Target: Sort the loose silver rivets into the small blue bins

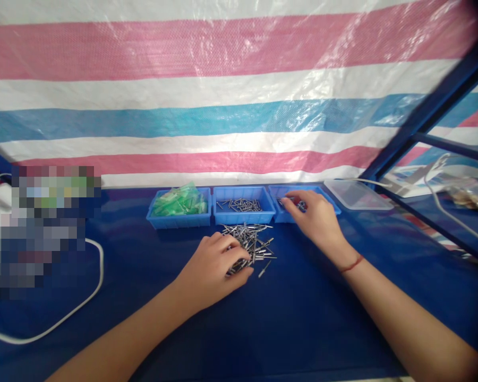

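Observation:
A loose pile of blind rivets [255, 241], silvery with thin shanks, lies in front of the middle blue bin. My left hand [219, 265] rests at the pile's near left side, thumb and fingers apart with rivets showing between them. Over the right blue bin [334, 204], my right hand [316, 215] dips its fingertips inside, thumb and forefinger close together. Whatever they pinch is too small to make out. Small dark metal pieces [301, 206] show beneath that hand. More rivets [245, 205] lie in the middle blue bin [245, 218]. One single rivet [264, 269] lies apart, nearer me.
Green plastic packets [179, 201] fill the left blue bin [183, 222]. A clear plastic lid [356, 195] lies right of the bins on the blue table [302, 329]. A white cable [97, 276] curves at left. Behind hangs a striped sheet [223, 116]; a blue frame [426, 116] stands right.

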Motion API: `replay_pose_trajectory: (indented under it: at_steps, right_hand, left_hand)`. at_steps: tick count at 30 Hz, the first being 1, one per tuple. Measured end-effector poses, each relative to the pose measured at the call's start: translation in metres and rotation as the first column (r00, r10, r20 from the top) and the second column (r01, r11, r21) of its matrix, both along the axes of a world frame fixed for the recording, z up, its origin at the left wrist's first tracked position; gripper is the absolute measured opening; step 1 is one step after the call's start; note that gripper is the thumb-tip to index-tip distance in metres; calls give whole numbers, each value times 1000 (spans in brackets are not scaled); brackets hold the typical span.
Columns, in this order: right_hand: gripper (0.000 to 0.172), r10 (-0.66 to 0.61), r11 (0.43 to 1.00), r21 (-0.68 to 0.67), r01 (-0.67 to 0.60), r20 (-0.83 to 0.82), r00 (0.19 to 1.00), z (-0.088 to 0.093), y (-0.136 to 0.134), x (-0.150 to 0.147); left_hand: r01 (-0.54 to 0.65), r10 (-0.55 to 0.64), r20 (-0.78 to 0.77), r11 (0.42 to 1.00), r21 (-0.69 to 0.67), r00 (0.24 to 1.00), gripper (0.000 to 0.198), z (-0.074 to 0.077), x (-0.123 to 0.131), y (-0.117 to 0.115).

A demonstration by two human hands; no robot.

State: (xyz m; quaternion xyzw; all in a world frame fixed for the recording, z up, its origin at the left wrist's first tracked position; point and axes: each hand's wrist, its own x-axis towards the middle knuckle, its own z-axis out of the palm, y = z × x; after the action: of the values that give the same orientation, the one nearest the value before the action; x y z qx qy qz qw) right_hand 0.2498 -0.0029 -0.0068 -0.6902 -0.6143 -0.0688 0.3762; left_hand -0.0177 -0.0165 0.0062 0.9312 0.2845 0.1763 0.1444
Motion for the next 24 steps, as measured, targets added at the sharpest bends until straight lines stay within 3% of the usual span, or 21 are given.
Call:
replay_pose_trajectory:
  at_steps: [3, 8, 12, 18, 24]
  right_hand:
    - [26, -35, 999, 20, 34, 102, 994, -4, 2, 1]
    - [19, -22, 988, 151, 11, 73, 997, 8, -7, -4]
    - [16, 49, 979, 196, -49, 6, 999, 12, -11, -11]
    - [14, 206, 964, 169, -204, 8, 979, 6, -18, -37]
    - [14, 315, 937, 156, -313, 12, 949, 11, -27, -50]
  left_hand:
    - [62, -60, -44, 997, 42, 997, 25, -3, 2, -4]
    - [115, -105, -107, 990, 84, 989, 26, -8, 4, -9]
    - [78, -68, -74, 989, 128, 995, 23, -12, 7, -9]
    - [5, 5, -43, 975, 222, 999, 39, -25, 20, -12]
    - [-9, 36, -94, 961, 277, 995, 21, -27, 29, -16]
